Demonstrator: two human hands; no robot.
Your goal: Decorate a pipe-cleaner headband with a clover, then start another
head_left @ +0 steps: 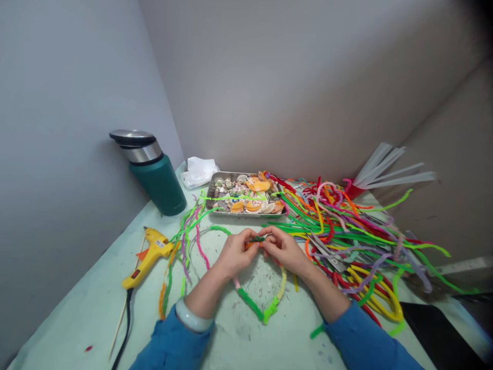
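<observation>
Near the table's middle, my left hand (236,253) and my right hand (284,249) meet with fingertips almost touching. Both are closed in a pinch on a dark green and orange fuzzy pipe cleaner (254,239); my fingers hide part of it. Below them lies a pointed loop of pipe cleaners (250,303), in pink, green, lime and pale yellow sections. Its upper part passes behind my hands, so I cannot tell whether it joins the held piece. More pipe cleaners (187,231) lie left of my left hand.
A metal tray (246,217) of shells stands behind my hands. Left are a yellow glue gun (148,259) with a cord and a teal bottle (159,182). Right are a pipe cleaner heap (346,221), scissors (327,252), glue sticks (379,167) and a dark flat object (439,334).
</observation>
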